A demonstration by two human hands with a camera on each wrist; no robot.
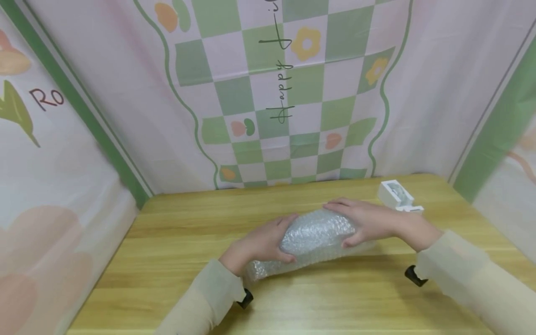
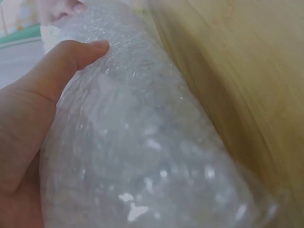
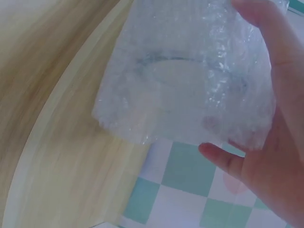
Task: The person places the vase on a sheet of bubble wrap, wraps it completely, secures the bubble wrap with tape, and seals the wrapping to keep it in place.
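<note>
A bundle rolled in clear bubble wrap [image 1: 319, 235] lies across the wooden table, its ends pointing left and right. My left hand [image 1: 264, 238] grips its left part, thumb on the near side and fingers over the far side. Around the right part curls my right hand [image 1: 366, 218], its thumb also toward me. In the left wrist view the left thumb [image 2: 78, 54] presses along the wrap. Through the layers in the right wrist view, a curved rim shows inside the bubble wrap [image 3: 180, 90]; what it belongs to cannot be made out.
A white tape dispenser [image 1: 395, 194] with a clear roll stands at the back right of the wooden table [image 1: 176, 223], just beyond my right wrist. Behind the table hangs a green-and-white checked curtain [image 1: 268, 153]. Printed cloth also flanks both sides.
</note>
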